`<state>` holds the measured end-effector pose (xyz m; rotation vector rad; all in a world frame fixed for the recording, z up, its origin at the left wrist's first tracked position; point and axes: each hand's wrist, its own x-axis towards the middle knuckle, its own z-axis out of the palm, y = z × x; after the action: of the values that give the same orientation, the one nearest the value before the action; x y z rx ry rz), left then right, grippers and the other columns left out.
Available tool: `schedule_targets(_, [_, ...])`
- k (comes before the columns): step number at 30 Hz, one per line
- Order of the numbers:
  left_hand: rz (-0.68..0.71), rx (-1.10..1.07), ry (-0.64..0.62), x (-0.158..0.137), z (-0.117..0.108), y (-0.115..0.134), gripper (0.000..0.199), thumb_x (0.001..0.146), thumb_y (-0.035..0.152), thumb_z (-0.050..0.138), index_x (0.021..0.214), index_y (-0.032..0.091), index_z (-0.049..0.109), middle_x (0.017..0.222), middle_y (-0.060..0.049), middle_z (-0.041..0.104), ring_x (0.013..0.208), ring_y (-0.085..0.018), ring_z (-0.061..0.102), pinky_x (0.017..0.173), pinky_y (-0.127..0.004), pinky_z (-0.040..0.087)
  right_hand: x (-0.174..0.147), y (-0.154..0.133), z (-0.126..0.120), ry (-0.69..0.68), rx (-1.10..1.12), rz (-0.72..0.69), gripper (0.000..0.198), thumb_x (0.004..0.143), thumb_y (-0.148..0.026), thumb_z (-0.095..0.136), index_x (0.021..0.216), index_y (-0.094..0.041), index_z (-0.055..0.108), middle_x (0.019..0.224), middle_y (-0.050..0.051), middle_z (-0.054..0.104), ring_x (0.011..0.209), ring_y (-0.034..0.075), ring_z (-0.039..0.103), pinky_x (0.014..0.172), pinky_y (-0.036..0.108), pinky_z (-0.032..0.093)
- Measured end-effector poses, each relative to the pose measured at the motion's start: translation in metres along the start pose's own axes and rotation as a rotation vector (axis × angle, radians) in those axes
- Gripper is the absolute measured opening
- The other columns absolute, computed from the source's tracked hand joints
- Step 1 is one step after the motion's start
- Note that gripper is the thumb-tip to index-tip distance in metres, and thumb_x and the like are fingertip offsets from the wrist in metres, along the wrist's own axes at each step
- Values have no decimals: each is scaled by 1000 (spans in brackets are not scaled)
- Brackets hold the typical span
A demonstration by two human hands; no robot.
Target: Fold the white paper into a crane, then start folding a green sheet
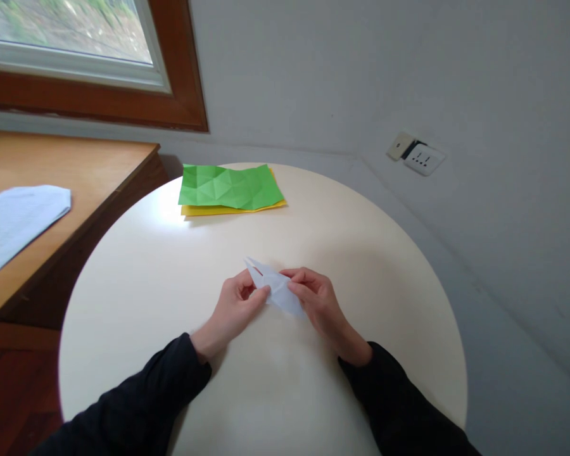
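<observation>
A small piece of folded white paper point(279, 292) is held up between my two hands over the middle of the round table. It has pointed tips at its upper left and a broader part toward the lower right. My left hand point(240, 302) pinches its left side, thumb on top, with the other fingers curled behind. At its right side, my right hand point(317, 296) grips the paper between thumb and fingers. The fingertips under the paper are partly hidden.
Creased green paper point(230, 187) lies on yellow paper point(204, 211) at the far side of the white round table point(137, 304). To the left, a wooden desk point(99, 161) bears a folded white cloth-like item point(21, 218). A wall with sockets point(424, 158) stands at the right.
</observation>
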<state>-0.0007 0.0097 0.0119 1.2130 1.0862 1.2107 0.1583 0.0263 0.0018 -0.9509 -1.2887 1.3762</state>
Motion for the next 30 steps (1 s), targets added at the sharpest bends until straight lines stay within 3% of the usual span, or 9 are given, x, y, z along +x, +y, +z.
schedule_targets(7, [-70, -28, -49, 1, -1, 0, 18, 64, 29, 65, 70, 12, 66, 67, -4, 65, 62, -15, 55, 59, -25, 43, -2, -2, 1, -120, 85, 55, 21, 67, -34, 70, 61, -20, 56, 105, 6, 69, 94, 22, 63, 78, 34, 49])
schedule_targets(15, [-75, -66, -126, 2, -2, -4, 19, 65, 30, 67, 70, 12, 68, 70, -5, 66, 63, -16, 55, 60, -26, 43, -2, -3, 3, -185, 164, 89, 28, 66, -34, 71, 69, -20, 47, 97, 5, 67, 80, 17, 61, 65, 26, 46])
schedule_targets(23, [-22, -61, -126, 2, -7, -14, 22, 69, 35, 67, 64, 13, 68, 79, -7, 65, 71, -18, 55, 63, -26, 44, 0, -5, 4, -118, 176, 92, 31, 61, -35, 74, 67, -20, 47, 76, -1, 58, 66, 12, 53, 59, 23, 43])
schedule_targets(30, [-15, -104, -193, 2, -8, -18, 21, 73, 34, 66, 71, 13, 70, 92, -10, 67, 88, -23, 59, 72, -29, 45, 0, -8, 3, -183, 255, 164, 28, 62, -33, 72, 70, -21, 48, 94, 4, 66, 77, 17, 60, 66, 27, 45])
